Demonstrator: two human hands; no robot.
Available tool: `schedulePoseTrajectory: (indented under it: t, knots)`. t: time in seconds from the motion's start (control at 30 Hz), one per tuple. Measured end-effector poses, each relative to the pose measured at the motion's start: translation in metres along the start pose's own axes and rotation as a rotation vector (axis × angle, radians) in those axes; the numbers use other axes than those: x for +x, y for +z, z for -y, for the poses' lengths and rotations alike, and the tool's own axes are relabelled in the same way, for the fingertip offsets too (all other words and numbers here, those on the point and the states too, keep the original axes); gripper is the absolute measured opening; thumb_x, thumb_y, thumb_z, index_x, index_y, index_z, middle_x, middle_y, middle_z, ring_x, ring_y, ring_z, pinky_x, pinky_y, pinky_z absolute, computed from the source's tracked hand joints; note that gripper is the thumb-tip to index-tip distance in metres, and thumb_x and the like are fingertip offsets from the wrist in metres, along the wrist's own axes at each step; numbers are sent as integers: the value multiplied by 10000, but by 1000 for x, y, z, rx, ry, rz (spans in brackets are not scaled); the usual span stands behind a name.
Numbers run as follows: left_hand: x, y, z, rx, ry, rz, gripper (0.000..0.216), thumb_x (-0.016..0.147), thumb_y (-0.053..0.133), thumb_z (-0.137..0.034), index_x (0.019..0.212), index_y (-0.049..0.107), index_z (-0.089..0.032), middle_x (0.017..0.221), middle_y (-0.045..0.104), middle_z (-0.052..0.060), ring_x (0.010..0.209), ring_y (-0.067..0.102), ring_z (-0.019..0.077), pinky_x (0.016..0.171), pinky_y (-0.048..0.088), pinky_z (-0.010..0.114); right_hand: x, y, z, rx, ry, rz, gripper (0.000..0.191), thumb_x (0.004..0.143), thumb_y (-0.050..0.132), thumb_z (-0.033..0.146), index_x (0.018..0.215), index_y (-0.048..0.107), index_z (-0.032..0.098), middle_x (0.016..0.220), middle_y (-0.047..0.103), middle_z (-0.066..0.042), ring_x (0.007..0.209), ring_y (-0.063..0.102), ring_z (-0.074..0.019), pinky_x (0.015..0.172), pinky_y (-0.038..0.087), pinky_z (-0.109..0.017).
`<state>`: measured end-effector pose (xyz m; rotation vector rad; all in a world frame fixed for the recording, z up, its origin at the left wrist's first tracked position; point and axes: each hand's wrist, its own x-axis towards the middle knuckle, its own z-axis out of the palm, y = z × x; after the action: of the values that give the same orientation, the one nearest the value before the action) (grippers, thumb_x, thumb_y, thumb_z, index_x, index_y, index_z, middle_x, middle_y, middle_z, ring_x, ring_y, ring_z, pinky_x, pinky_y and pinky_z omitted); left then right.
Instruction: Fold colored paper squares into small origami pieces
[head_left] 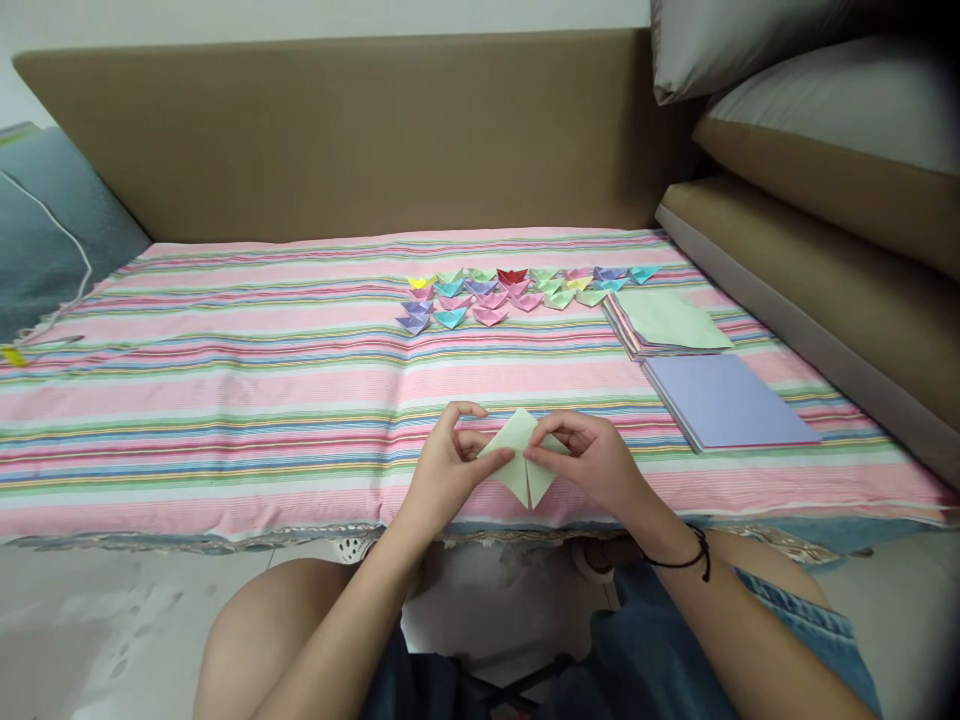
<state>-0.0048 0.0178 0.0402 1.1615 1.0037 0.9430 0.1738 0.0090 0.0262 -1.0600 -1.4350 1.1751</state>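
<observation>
The left hand point(442, 462) and right hand point(596, 455) pinch a plain, pale-green folded paper point(517, 480) above striped cloth point(247, 400).

Folded paper point(519, 435) partly covered by left hand point(442, 468) and right hand point(596, 455), far-right grey cushion point(731, 42) cut off above, white shoe point(351, 549) mostly hidden

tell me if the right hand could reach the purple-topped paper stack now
Likely yes: nothing lies between the right hand and the purple-topped paper stack, though that hand holds folded green paper.
</observation>
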Motion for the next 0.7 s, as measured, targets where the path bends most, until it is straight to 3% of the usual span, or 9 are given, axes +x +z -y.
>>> schedulePoseTrajectory:
  t: [0.23,0.37,0.43,0.5,0.6,0.7]
  knots:
    - [1,-10,-8,23,42,-20,455,672,721,-242,1014,423,-210,608,646,-30,599,602,138,638,469,266,3,-4,2,2,16,-57,102,677,706,287,731,681,204,795,687,-39,764,639,-195,649,512,-307]
    - [-3,-14,-15,293,222,173,546,710,683,-178,1185,423,-253,967,633,42,873,591,168,771,478,301,4,-7,7,30,50,-110,115,661,715,285,731,687,198,797,690,-46,765,635,-195,640,510,-300]
    - [-5,-15,-19,470,329,290,467,735,649,-146,1163,504,-266,1109,570,61,983,548,186,816,469,312,4,-9,9,54,79,-113,122,660,714,286,739,691,195,801,690,-49,759,630,-191,626,505,-290]
    - [-6,-14,-20,557,413,310,310,783,593,-138,1070,588,-253,1060,573,58,969,543,182,785,472,299,4,-9,11,70,85,-76,111,668,709,274,746,696,196,810,689,-50,766,625,-185,633,497,-280]
    - [-5,-12,-18,564,488,223,159,796,588,-149,927,644,-222,903,602,41,868,564,161,707,462,260,3,-8,11,86,62,-31,85,674,705,249,745,700,204,813,682,-41,772,620,-178,637,489,-270]
    - [-3,-9,-13,477,454,155,57,767,634,-178,818,657,-188,842,621,42,808,584,157,671,466,244,2,-6,11,88,28,-32,77,660,716,233,731,704,205,782,674,-33,751,621,-174,637,492,-272]
